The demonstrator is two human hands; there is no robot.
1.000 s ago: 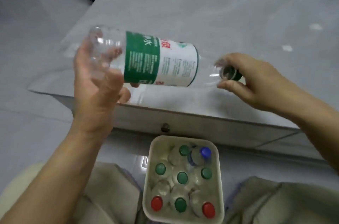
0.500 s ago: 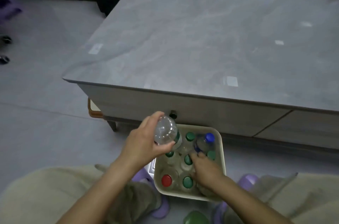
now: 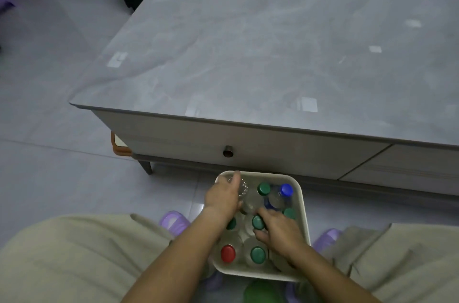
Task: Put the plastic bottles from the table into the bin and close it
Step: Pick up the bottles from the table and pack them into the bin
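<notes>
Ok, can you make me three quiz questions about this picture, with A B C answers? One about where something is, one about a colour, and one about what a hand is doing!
1. Where is the bin?
A. on the table
B. on the floor in front of the table
C. on the sofa

2. What colour is the cap at the bin's far right corner?
A. blue
B. yellow
C. white

3. What is the left hand doing?
A. resting on a knee
B. pulling the drawer knob
C. gripping a clear bottle in the bin

Answers: 1 B, the bin stands on the tiles below the table. 2 A, that cap is blue. 3 C, its fingers wrap the upturned bottle.
</notes>
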